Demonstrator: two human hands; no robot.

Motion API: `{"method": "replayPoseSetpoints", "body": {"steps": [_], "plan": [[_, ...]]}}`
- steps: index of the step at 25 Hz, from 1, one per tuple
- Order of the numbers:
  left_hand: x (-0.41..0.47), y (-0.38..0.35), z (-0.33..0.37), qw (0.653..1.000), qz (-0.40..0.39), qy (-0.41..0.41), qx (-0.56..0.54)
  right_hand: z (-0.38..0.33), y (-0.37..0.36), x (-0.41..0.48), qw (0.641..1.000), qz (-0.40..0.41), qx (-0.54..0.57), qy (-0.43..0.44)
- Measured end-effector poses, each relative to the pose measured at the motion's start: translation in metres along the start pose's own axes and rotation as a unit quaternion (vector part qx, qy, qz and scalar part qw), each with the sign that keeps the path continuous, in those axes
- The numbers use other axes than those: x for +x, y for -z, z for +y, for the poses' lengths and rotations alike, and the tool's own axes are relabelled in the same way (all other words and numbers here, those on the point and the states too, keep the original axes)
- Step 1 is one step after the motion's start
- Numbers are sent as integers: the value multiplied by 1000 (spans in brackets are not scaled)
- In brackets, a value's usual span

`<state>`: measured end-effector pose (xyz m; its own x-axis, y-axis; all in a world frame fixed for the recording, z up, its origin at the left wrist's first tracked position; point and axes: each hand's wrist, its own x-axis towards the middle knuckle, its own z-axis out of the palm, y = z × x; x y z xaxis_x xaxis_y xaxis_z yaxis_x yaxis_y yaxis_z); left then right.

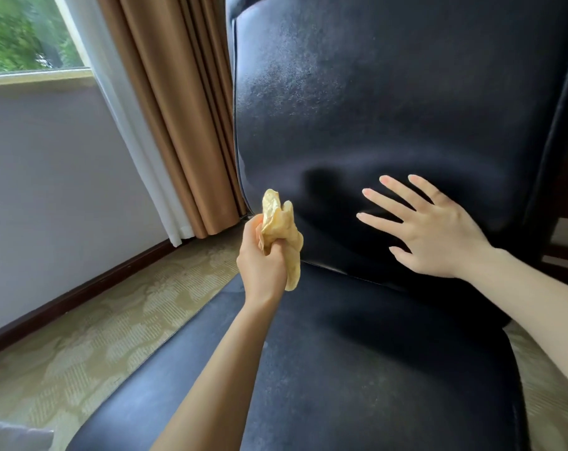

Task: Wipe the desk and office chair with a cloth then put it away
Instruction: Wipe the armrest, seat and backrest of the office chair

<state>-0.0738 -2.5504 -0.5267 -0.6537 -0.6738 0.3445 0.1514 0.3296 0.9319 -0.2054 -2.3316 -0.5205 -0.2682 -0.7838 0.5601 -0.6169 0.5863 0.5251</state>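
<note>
left hand [262, 262] raised on a bare forearm, fingers curled into a closed fist, thumb uppermost; right hand [433, 234] reached forward, palm down, fingers spread flat and straight, wrist and bare forearm angled in from lower right.

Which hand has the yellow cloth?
The left hand, bunched around the cloth. The right hand is open and flat on the chair.

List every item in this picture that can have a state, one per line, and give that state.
left hand: closed around the cloth, at the left edge of the backrest
cloth: yellow, bunched up, gripped
right hand: open, fingers spread, flat against the backrest
office chair: dark, seat bare, surface looks dusty
curtain: brown, gathered beside the window
window: glass uncovered, greenery visible outside
</note>
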Motion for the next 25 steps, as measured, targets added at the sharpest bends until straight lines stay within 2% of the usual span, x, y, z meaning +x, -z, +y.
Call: {"method": "replayPoseSetpoints", "body": {"steps": [8,10,13,19,25], "plan": [[11,56,5,998,67,-8,15,-10,0,42,990,-108,88,-26],[16,68,4,996,87,-7,19,-27,3,55,986,-88,126,-61],[27,82,3,990,135,-6,25,-63,20,84,962,-35,231,-137],[60,110,15,972,215,-40,86,-123,48,172,959,-21,284,14],[107,139,39,943,273,-117,151,-129,30,228,984,-34,173,6]]}}
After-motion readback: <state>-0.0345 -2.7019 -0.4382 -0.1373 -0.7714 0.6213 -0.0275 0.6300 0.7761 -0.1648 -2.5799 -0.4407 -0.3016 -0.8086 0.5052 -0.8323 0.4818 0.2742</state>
